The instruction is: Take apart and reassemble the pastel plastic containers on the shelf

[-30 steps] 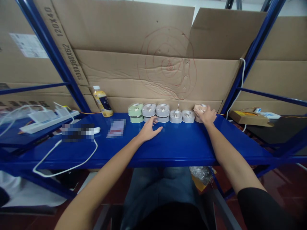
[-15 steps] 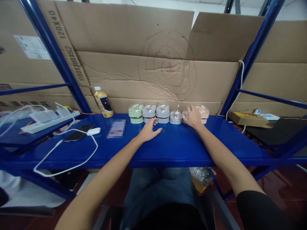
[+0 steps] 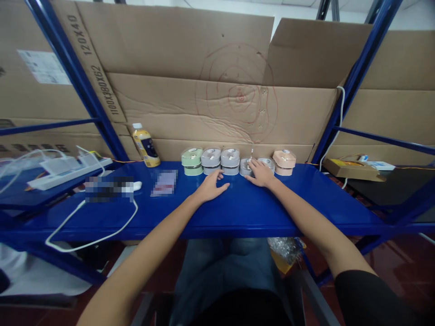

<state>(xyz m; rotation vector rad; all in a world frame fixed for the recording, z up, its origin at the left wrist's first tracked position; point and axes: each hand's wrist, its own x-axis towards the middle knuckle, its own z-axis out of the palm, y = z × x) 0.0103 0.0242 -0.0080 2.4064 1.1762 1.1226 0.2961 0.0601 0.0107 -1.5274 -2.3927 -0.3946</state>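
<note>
Right hand (image 3: 261, 174) lies over the two low grey boxes, fingers extended forward, thumb spread to the left; whether it grips either cannot be told. Left hand (image 3: 210, 186) open, slightly curled, at the front of the middle stacks; contact unclear.

Boxes stand in one row along the back of the blue shelf (image 3: 238, 208). From the left: green stack (image 3: 192, 159), grey stack (image 3: 211, 159), second grey stack (image 3: 230, 159), each two tiers with a clear-looking top; then first low box (image 3: 243, 168) and second low box (image 3: 270, 163), single tier, partly hidden by the hand; last, peach stack (image 3: 284, 161), two tiers.

Cardboard backing (image 3: 163, 99) rises close behind the row. Bare blue surface runs from the boxes to the front edge, crossed by both forearms; more lies between peach stack and right post (image 3: 360, 77).

Leftward: yellow bottle (image 3: 147, 147), blurred flat packet (image 3: 164, 183), white cable (image 3: 127, 222) looping over the front edge.
</note>
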